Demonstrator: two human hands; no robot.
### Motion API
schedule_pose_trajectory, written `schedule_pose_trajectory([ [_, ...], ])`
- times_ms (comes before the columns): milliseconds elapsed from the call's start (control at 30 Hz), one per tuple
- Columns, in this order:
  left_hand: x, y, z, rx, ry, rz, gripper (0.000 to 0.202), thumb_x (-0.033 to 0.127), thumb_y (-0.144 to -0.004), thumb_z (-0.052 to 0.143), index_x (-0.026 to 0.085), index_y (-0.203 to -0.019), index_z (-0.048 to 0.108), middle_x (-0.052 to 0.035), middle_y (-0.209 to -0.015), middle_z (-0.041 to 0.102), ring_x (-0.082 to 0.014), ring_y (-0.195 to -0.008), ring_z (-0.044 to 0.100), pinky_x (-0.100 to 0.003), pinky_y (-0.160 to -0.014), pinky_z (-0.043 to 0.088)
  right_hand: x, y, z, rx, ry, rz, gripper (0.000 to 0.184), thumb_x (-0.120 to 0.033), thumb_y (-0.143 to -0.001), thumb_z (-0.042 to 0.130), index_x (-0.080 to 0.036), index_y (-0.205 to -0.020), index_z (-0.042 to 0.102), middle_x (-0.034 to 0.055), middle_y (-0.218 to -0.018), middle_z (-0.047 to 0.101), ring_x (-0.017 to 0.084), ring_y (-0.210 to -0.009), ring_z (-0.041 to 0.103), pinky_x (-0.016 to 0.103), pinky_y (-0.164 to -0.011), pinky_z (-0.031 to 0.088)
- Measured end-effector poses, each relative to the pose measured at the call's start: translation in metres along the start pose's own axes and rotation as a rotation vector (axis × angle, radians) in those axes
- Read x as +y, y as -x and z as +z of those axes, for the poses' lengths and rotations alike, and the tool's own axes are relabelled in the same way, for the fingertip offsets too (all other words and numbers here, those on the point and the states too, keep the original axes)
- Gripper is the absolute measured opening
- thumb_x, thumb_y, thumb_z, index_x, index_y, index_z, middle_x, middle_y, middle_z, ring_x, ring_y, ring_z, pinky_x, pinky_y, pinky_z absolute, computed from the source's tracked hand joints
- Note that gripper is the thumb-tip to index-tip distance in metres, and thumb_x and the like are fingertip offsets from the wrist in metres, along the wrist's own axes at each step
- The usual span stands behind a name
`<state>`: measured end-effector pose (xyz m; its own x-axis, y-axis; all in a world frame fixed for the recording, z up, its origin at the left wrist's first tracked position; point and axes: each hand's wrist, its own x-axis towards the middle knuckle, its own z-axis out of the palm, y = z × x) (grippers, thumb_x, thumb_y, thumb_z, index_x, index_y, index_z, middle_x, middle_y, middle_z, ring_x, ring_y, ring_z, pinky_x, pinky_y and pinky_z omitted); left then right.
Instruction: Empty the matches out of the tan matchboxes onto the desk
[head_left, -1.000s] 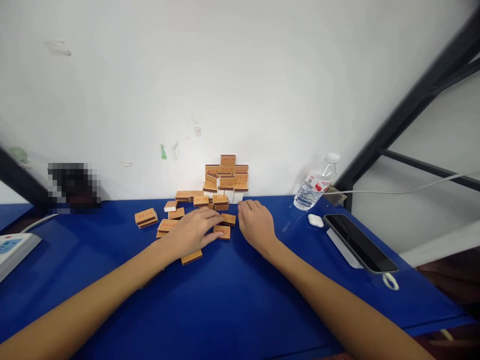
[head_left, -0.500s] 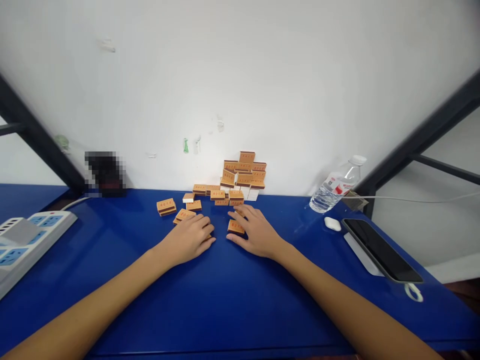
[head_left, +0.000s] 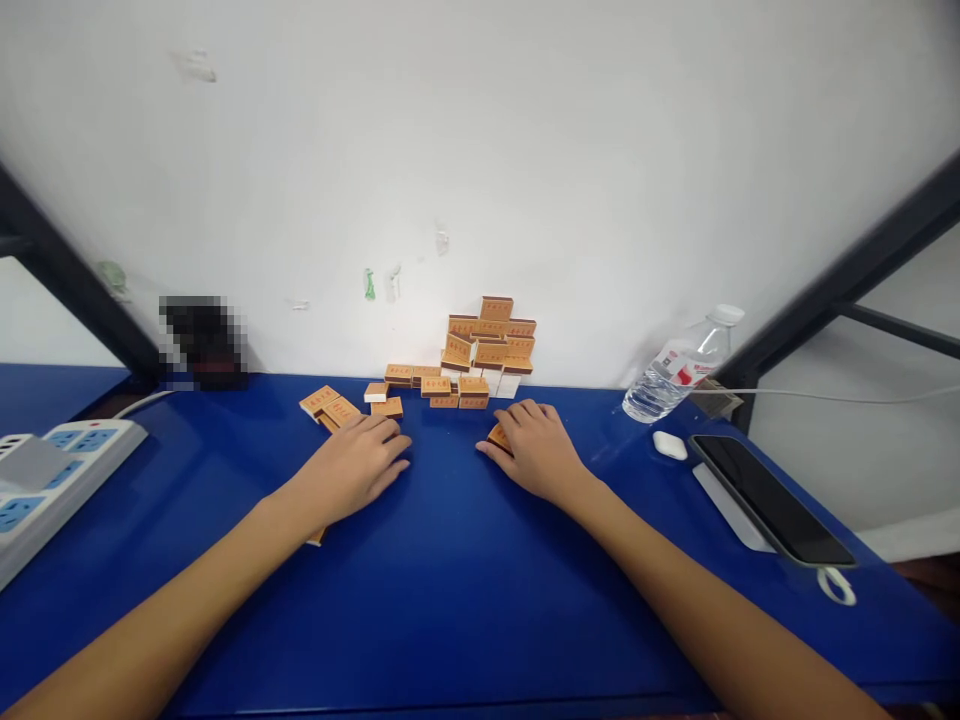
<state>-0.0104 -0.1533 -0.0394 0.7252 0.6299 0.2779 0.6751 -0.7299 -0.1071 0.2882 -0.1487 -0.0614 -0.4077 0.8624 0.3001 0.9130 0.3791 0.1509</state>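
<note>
My left hand (head_left: 358, 460) is palm down on the table, its fingers loosely curved and the thumb apart. It lies against orange matchboxes (head_left: 339, 412) with red print, and part of them is hidden beneath it. Another matchbox corner (head_left: 316, 538) pokes out below the wrist. Under my right hand (head_left: 536, 450), between the thumb and curled fingers, sits a partly covered matchbox (head_left: 499, 436). Behind the hands, a stepped stack of matchboxes (head_left: 491, 352) leans by the wall, with a low row (head_left: 436, 387) in front and to its left.
To the right stand a tilted-looking water bottle (head_left: 675, 368), a white earphone case (head_left: 669, 445) and a phone (head_left: 769, 498). A power strip (head_left: 67, 480) lies on the left. The white wall (head_left: 480, 150) rises directly behind the blue table (head_left: 450, 590).
My left hand has slid left, and the matchboxes by it have shifted left and spread. My right hand has moved right with a matchbox, leaving the middle. The stack stands as before.
</note>
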Motion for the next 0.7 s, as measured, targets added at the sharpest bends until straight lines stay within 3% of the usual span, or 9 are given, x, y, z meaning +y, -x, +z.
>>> schedule_pose_trajectory([
  [100,0.027,0.007,-0.006,0.046,0.078,0.025,0.025,0.032,-0.106,0.054,0.019,-0.121,0.069,-0.012,-0.113,0.07,-0.0281,-0.108,0.066,-0.045,-0.095,0.055,0.002,0.002,-0.004,-0.023,0.028,-0.006,0.059,-0.064,-0.102,0.05,-0.01,-0.112,0.071,0.0208,-0.114,0.069,0.035,-0.113,0.054,0.048,-0.101,0.035],
  [167,0.039,0.016,-0.001,0.054,0.09,0.084,0.026,0.029,-0.107,0.051,0.018,-0.123,0.068,-0.0124,-0.116,0.07,-0.0276,-0.11,0.067,-0.043,-0.095,0.057,0.005,0.003,-0.007,-0.056,0.047,-0.02,0.054,-0.061,-0.101,0.054,-0.011,-0.109,0.072,0.0212,-0.117,0.068,0.035,-0.115,0.054,0.047,-0.101,0.036],
  [300,0.037,0.034,0.02,0.095,-0.05,0.114,0.03,0.024,-0.106,0.051,0.013,-0.13,0.066,-0.0178,-0.124,0.07,-0.0323,-0.112,0.07,-0.047,-0.093,0.059,0.014,0.005,-0.012,-0.109,0.067,-0.062,0.038,-0.045,-0.102,0.06,-0.01,-0.111,0.071,0.0195,-0.119,0.067,0.033,-0.115,0.055,0.044,-0.097,0.039],
  [400,0.037,0.03,0.013,0.111,-0.041,0.08,0.031,0.021,-0.106,0.051,0.014,-0.133,0.066,-0.0182,-0.126,0.071,-0.0323,-0.112,0.071,-0.047,-0.093,0.06,0.014,0.005,-0.017,-0.107,0.085,-0.063,0.034,-0.043,-0.101,0.063,-0.011,-0.11,0.071,0.0194,-0.116,0.068,0.034,-0.113,0.056,0.048,-0.101,0.037],
  [467,0.052,0.018,-0.011,0.127,0.161,0.082,0.028,0.025,-0.107,0.052,0.017,-0.128,0.068,-0.014,-0.12,0.074,-0.0291,-0.111,0.071,-0.047,-0.095,0.06,0.009,0.006,-0.021,-0.079,0.073,-0.067,0.036,-0.045,-0.101,0.062,-0.011,-0.111,0.071,0.0196,-0.117,0.068,0.035,-0.115,0.056,0.048,-0.102,0.036],
  [567,0.09,-0.008,-0.071,0.228,0.675,-0.017,0.021,0.036,-0.103,0.062,0.025,-0.116,0.073,-0.0064,-0.11,0.076,-0.0222,-0.102,0.072,-0.039,-0.092,0.062,0.0,0.005,-0.026,-0.037,0.037,-0.08,0.035,-0.045,-0.103,0.059,-0.013,-0.111,0.07,0.0187,-0.116,0.069,0.033,-0.113,0.056,0.045,-0.099,0.037],
  [633,0.111,-0.024,-0.112,0.201,1.004,0.001,0.016,0.036,-0.1,0.067,0.024,-0.106,0.074,-0.004,-0.1,0.078,-0.0207,-0.093,0.073,-0.035,-0.085,0.062,-0.003,0.004,-0.026,-0.033,0.012,-0.082,0.03,-0.04,-0.104,0.057,-0.014,-0.109,0.071,0.0176,-0.113,0.07,0.032,-0.11,0.057,0.044,-0.096,0.038],
  [700,0.124,-0.035,-0.139,0.125,1.188,0.101,0.023,0.039,-0.105,0.057,0.025,-0.113,0.074,-0.0045,-0.104,0.079,-0.0212,-0.096,0.074,-0.036,-0.089,0.061,-0.003,0.002,-0.022,-0.059,-0.015,-0.061,0.024,-0.032,-0.105,0.055,-0.015,-0.105,0.072,0.0165,-0.112,0.071,0.031,-0.108,0.058,0.043,-0.094,0.038],
])
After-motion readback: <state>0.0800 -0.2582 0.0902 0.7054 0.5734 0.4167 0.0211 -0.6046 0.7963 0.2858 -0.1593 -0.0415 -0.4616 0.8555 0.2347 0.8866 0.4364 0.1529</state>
